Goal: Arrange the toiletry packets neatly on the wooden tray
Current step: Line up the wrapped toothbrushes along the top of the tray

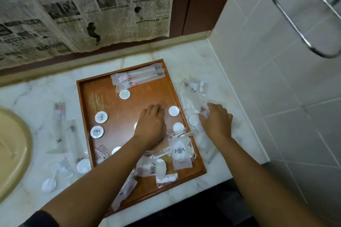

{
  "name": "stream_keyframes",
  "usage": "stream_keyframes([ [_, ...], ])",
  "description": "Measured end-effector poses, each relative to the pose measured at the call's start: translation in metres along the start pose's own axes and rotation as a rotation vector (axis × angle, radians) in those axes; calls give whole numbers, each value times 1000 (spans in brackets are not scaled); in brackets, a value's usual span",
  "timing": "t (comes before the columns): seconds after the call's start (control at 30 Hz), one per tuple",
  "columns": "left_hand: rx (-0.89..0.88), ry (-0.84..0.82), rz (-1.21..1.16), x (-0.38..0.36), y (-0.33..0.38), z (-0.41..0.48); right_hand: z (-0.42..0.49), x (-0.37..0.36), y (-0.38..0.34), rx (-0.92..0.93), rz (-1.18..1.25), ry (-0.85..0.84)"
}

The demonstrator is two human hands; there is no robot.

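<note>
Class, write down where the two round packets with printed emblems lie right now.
In the head view, the two printed round packets lie on the left part of the wooden tray, left of the left hand, near the tray's left rim.

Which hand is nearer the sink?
Left. The left hand lies over the tray, right of the sink; the right hand is farther right, past the tray, over clear packets.
</note>
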State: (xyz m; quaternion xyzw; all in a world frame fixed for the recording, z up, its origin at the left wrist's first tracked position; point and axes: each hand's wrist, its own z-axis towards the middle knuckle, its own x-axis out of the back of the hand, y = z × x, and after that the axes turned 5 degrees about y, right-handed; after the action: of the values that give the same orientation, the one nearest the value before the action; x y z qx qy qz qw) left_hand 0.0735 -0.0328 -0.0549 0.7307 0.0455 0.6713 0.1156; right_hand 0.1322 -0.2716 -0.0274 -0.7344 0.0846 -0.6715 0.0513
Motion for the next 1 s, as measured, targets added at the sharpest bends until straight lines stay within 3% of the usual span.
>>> stream_keyframes([
  [0.43,-6,-6,-51,-8,-5,-9,12,-4,0,-68,50,72],
  [0.67,100,106,-425,20,-23,-7,22,11,-25,103,87,102],
  [0.83,207,368,-232,38,-71,-8,39,12,-72,250,75,63],
  [0.9,252,359,-143,40,-89,-6,47,10,-89,277,78,56],
  [1.0,273,192,-40,35,-102,-3,56,4,-106,301,65,44],
])
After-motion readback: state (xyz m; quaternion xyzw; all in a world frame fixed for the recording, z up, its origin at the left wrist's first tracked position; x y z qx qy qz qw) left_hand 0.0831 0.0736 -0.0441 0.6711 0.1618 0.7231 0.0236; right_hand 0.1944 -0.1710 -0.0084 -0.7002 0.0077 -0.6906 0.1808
